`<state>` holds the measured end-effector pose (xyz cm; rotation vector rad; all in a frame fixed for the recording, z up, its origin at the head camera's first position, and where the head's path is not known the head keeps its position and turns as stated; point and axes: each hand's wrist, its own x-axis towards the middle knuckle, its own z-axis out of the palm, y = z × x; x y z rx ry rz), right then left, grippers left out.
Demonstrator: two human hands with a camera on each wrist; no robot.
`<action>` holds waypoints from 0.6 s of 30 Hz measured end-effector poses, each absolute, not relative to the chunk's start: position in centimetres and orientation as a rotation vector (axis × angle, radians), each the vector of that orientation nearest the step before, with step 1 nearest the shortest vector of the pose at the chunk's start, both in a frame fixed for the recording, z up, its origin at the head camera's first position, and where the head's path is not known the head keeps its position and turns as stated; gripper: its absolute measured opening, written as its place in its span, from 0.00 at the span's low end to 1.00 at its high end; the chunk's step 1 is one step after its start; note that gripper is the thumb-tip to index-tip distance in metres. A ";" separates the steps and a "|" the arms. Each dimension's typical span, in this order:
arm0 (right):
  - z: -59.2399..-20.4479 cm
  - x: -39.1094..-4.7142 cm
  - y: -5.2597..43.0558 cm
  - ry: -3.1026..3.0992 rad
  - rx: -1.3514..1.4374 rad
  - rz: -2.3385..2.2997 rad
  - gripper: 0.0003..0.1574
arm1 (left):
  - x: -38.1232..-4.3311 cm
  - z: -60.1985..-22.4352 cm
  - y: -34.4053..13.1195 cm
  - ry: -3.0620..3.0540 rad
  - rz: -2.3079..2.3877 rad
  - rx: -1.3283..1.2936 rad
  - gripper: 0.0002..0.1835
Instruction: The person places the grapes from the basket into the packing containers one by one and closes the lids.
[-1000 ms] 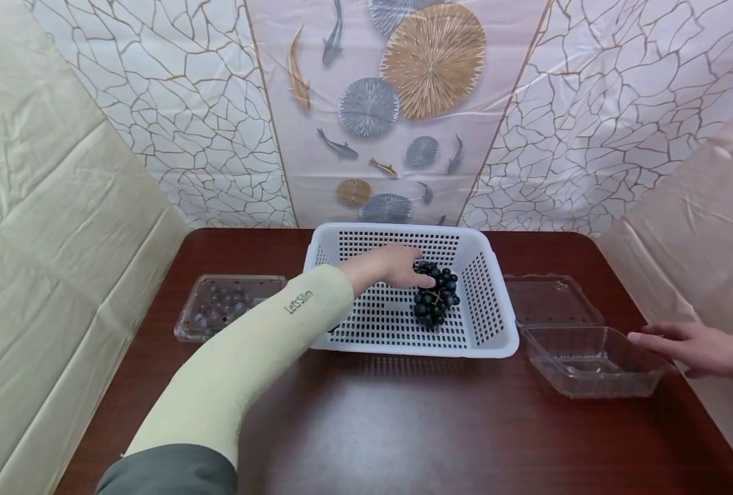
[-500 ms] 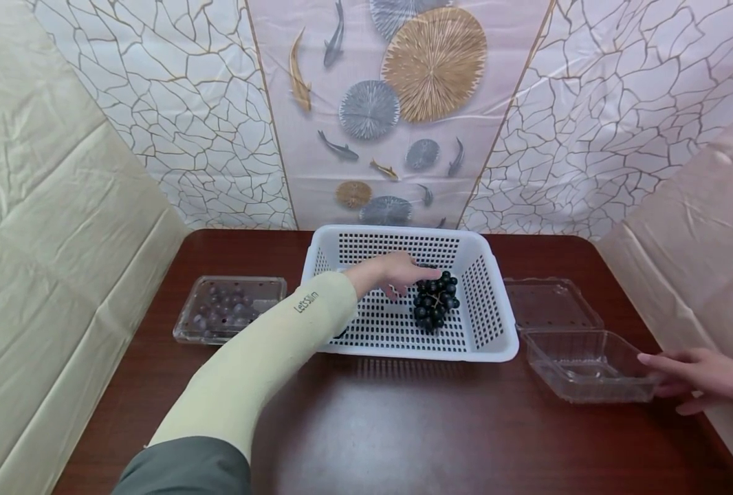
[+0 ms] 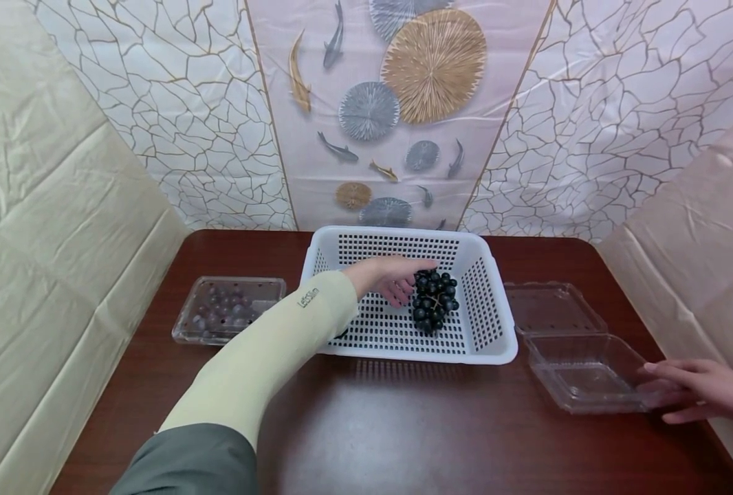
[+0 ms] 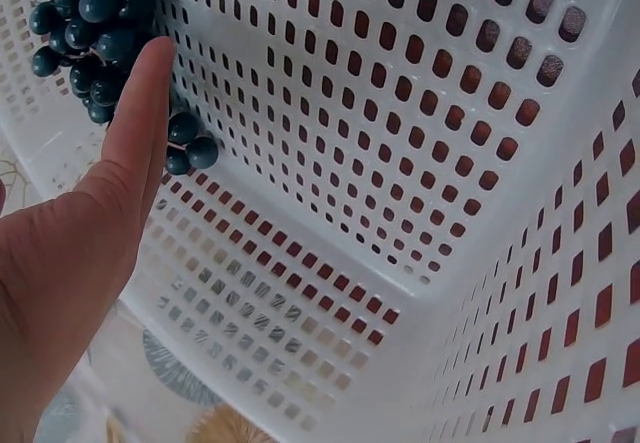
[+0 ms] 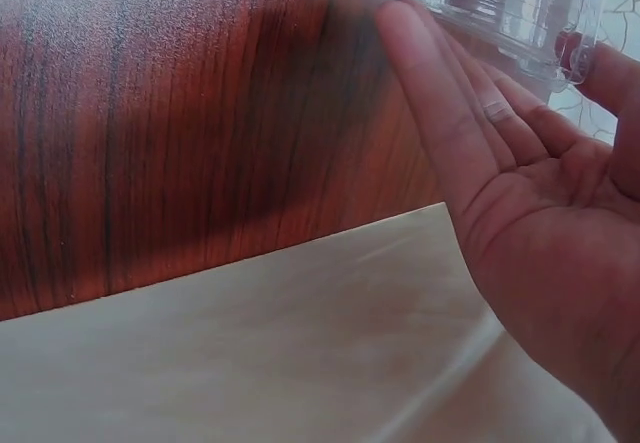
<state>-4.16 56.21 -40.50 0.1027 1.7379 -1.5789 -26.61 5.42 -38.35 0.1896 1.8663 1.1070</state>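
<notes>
Dark red-brown table — white perforated basket, closed clear box, open clear container

The bunch of grapes is blue-black; the basket, white with a grid of small holes. The open box is clear and colourless, as is the lidded box with dusky purple fruits. The bench is red-brown with dark grain; the arm sleeve, pale yellow with black lettering. Behind, white cloth bears gold crackle lines; the pale pink panel, gold and grey discs and fish
</notes>
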 end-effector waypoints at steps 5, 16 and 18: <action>-40.8 -3.8 56.2 1.649 0.046 -1.647 0.34 | -26.9 -39.0 5.7 1.818 1.107 0.131 0.52; -40.6 -3.8 55.6 1.636 0.100 -1.622 0.36 | -27.4 -39.9 6.0 1.764 1.153 0.033 0.52; -40.5 -3.9 55.6 1.625 0.102 -1.624 0.35 | -27.4 -40.0 6.2 1.762 1.158 0.030 0.51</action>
